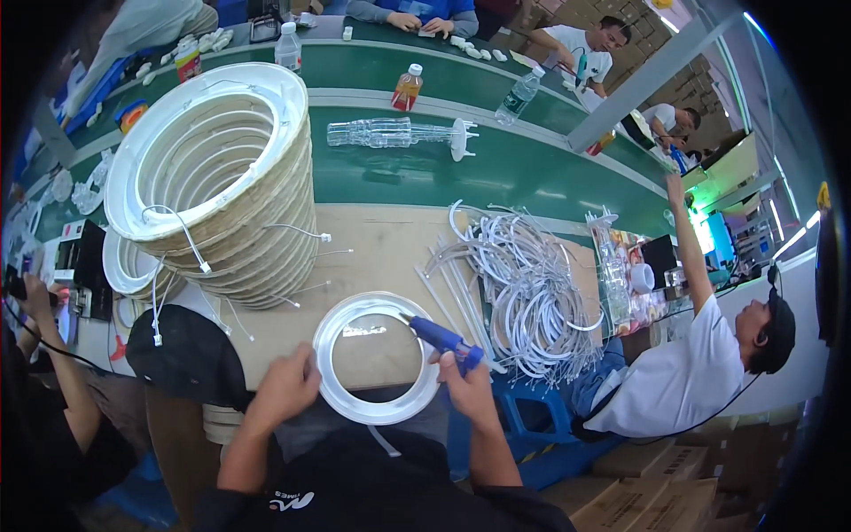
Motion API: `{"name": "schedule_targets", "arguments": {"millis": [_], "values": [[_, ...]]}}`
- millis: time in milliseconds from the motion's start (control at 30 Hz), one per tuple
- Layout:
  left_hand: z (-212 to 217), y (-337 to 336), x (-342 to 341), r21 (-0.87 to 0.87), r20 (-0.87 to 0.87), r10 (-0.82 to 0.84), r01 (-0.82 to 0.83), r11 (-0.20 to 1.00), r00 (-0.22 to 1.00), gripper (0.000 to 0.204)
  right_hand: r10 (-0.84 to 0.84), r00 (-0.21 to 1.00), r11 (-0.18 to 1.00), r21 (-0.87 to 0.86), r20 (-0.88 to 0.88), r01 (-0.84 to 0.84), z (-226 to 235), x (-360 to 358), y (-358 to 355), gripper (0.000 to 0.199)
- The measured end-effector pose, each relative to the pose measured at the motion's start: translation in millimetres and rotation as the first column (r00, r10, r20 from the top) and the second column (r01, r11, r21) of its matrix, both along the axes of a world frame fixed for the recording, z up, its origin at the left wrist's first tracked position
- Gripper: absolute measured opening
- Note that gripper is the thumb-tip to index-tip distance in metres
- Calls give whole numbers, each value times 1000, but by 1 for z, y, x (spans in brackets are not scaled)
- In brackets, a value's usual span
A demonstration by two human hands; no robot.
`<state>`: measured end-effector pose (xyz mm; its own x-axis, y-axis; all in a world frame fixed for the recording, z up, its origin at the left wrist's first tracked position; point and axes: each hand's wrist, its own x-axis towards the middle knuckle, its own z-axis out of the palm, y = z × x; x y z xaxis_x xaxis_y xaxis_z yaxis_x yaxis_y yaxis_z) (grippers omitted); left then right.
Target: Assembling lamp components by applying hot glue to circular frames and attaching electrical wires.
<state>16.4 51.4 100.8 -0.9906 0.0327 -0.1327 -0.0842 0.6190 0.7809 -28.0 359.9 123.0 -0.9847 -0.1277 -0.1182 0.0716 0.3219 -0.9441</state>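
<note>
A white ring-shaped frame (pixel 372 407) lies at the front edge of the tan work board, slightly overhanging toward my body. My left hand (pixel 288 383) is closed on its left rim, fingertips pinching the edge. In my right hand (pixel 468 386) is a blue glue gun (pixel 441 338), its nozzle pointing left to the ring's upper right inner edge. Whether the nozzle touches the ring I cannot tell. Left of these stands a tall leaning stack of similar rings (pixel 257 226), with thin white wires and small connectors hanging out. A tangled pile of white curved strips (pixel 536 297) lies to the right.
Beyond the board (pixel 372 235) runs a green conveyor (pixel 372 177) with a clear plastic part (pixel 390 133) and several bottles. A black cap-like object (pixel 186 355) sits left of my left hand. A co-worker in white (pixel 683 372) sits at right; another person is close at left.
</note>
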Motion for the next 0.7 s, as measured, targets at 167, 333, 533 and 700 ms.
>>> {"name": "schedule_targets", "arguments": {"millis": [167,333,533,700], "values": [[26,6,32,443,291,4,-138,886,957,17,-48,998,997,-59,-28,47,5,1,8,40],[3,0,-9,175,-71,184,-169,970,980,24,-25,999,1000,13,-42,25,-4,0,-3,39],[-10,1,-45,126,-112,30,-16,992,993,28,-79,986,994,59,-150,89,5,12,-9,40],[-3,-2,-27,103,-24,100,-97,990,995,15,-14,999,994,111,-40,18,4,9,-7,39]]}}
